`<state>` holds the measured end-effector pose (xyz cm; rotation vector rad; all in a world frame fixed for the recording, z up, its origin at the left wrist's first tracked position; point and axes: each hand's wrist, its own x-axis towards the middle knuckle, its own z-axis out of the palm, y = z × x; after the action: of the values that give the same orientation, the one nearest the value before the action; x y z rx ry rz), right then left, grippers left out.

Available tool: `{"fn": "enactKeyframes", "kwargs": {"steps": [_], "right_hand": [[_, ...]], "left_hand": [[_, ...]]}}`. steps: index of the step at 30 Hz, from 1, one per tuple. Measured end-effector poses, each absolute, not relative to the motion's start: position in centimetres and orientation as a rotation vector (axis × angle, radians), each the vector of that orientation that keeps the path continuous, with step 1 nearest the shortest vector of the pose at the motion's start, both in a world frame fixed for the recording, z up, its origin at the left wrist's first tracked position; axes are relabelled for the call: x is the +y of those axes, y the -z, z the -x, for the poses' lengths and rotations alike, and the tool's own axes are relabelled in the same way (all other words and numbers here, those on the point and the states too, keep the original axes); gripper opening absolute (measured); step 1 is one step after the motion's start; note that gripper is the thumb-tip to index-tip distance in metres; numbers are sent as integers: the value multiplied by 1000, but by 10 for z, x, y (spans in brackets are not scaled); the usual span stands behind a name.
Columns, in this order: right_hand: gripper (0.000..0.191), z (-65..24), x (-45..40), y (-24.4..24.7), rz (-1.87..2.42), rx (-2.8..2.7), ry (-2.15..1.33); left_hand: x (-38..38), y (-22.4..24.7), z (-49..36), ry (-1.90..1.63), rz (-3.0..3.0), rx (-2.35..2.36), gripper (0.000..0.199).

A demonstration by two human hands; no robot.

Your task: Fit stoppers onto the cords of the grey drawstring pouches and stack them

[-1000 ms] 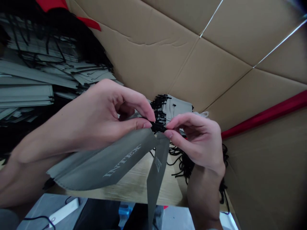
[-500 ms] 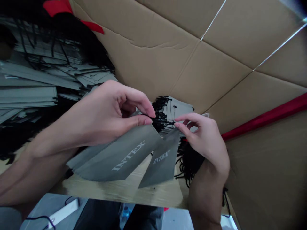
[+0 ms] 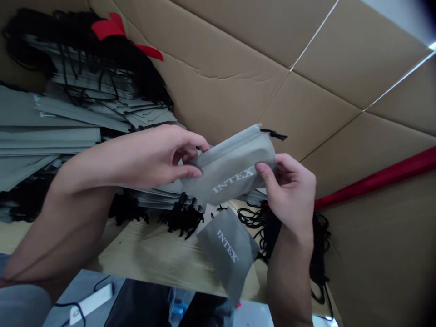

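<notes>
The upper pouch (image 3: 235,159) swings upward, right hand (image 3: 289,195) gripping its 3-o'clock end, left hand (image 3: 170,156) loosely parted at 9, a second pouch (image 3: 230,268) separated at 6, stacked pouches (image 3: 85,109) remaining at 10.

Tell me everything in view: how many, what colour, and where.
Held pouch: one, grey, centre
Lower pouch: one, grey, below centre
Stacked pouches: many, grey, left
Cord bundle: count unclear, black, lower right
Red strips: two visible, red, upper left
Cardboard: count unclear, brown, behind
Band: one, dark red, right
Table: one, pale wood colour, beneath
Slim device: one, white, lower left
Small object: one, blue, bottom, unclear
Legs: two, dark trousers, bottom
Left hand: one, bare, at held pouch's left end
Right hand: one, bare, gripping held pouch's right end
</notes>
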<state>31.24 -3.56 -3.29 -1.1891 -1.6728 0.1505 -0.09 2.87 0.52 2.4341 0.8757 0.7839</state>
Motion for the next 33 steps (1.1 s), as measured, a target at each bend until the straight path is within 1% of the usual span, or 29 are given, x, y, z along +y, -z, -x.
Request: {"fn": "enactKeyframes", "kwargs": {"steps": [2, 4, 5, 6, 9, 10, 11, 12, 14, 16, 17, 18, 19, 20, 21, 22, 24, 25, 27, 29, 30, 31, 32, 33], "right_hand": [[14, -314, -31, 36, 1146, -1628, -81], [17, -312, -27, 37, 1129, -1587, -16], [23, -311, -27, 38, 1124, -1572, 32], [34, -309, -27, 38, 1122, -1568, 102], [72, -299, -34, 33, 1105, -1596, 377], [79, -295, -38, 31, 1102, -1634, 437], [80, -290, -42, 28, 1097, -1681, 454], [74, -285, -45, 25, 1095, -1753, 432], [53, -275, -49, 19, 1104, -1853, 385], [31, -269, -50, 14, 1111, -1872, 372], [25, -267, -49, 12, 1117, -1842, 370], [21, -266, -48, 11, 1131, -1796, 362], [19, -266, -47, 11, 1151, -1735, 348], [20, -266, -45, 10, 1178, -1672, 323], [22, -266, -43, 11, 1203, -1624, 284], [24, -267, -41, 12, 1221, -1602, 232], [23, -268, -33, 15, 1226, -1634, 96], [21, -269, -28, 17, 1207, -1672, 48], [18, -271, -16, 22, 1162, -1711, 90], [24, -272, -4, 27, 1151, -1707, 193], [26, -272, 1, 30, 1154, -1701, 169], [24, -271, 5, 33, 1151, -1697, 70], [19, -268, 8, 35, 1142, -1690, -93], [19, -264, 9, 38, 1124, -1674, -282]], "left_hand": [[29, -8, 5, -815, -2428, 963, 28], [26, -11, 5, -1037, -2392, 1109, 30], [25, -12, 5, -1157, -2385, 1172, 31], [23, -13, 5, -1244, -2395, 1211, 33], [19, -15, 2, -1344, -2503, 1227, 42], [17, -15, 1, -1338, -2536, 1226, 45], [16, -15, 0, -1326, -2567, 1218, 47], [14, -14, -2, -1322, -2598, 1202, 49], [9, -13, -3, -1373, -2651, 1119, 51], [5, -12, -1, -1466, -2674, 1017, 45], [5, -12, 1, -1498, -2666, 981, 39], [5, -13, 5, -1512, -2642, 952, 40], [6, -13, 9, -1494, -2600, 933, 53], [8, -14, 15, -1452, -2544, 934, 71], [10, -15, 20, -1389, -2496, 958, 80], [12, -17, 25, -1304, -2469, 1010, 76], [15, -21, 34, -1151, -2468, 1133, 41], [15, -23, 36, -1126, -2482, 1189, 28], [14, -25, 38, -1225, -2492, 1266, 29], [13, -25, 38, -1450, -2402, 1300, 29], [13, -24, 38, -1555, -2338, 1307, 31], [15, -22, 38, -1644, -2280, 1303, 33], [17, -19, 39, -1732, -2222, 1290, 35], [21, -17, 40, -1789, -2186, 1280, 34]]}}
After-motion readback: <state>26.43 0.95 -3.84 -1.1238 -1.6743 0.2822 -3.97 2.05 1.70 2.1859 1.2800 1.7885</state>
